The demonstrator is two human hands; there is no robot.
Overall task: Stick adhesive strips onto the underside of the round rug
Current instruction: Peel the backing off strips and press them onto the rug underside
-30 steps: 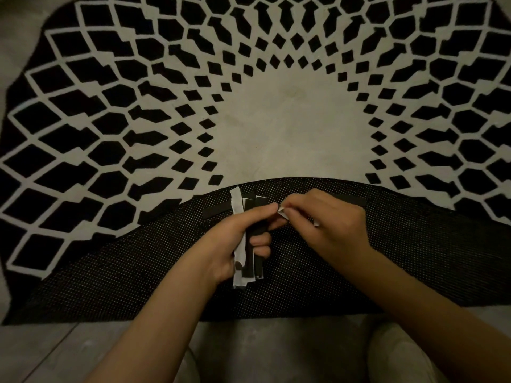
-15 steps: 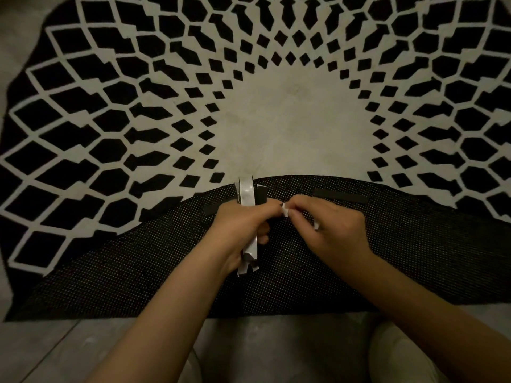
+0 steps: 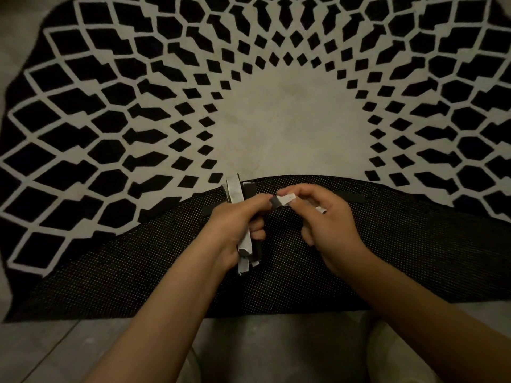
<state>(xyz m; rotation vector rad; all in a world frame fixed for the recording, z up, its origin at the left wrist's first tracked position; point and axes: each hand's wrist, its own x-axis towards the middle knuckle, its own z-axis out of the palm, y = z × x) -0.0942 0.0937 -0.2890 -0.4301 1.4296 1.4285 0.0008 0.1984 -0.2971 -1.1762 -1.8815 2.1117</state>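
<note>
1. Gripping a bundle of adhesive strips (image 3: 244, 217), the left hand (image 3: 235, 225) has its fingers curled round the middle; the strips stand nearly upright, poking out of the grip at 12 o'clock and 6 o'clock.
2. At 3 o'clock from that grip, touching it, the right hand (image 3: 326, 222) pinches the pale end of a backing tab (image 3: 284, 199) between thumb and forefinger.
3. That tab runs from the right grip toward 9 o'clock, meeting the left thumb.
4. Both hands hover over the folded-up underside (image 3: 138, 272) of the round rug (image 3: 110, 106), a dark dotted mesh.
5. On the underside, one dark stuck strip (image 3: 351, 197) lies at 2 o'clock from the right hand; the end of another (image 3: 208, 209) shows at 9 o'clock from the left hand.
6. At 6 o'clock, bare floor (image 3: 55, 352) borders the fold.
</note>
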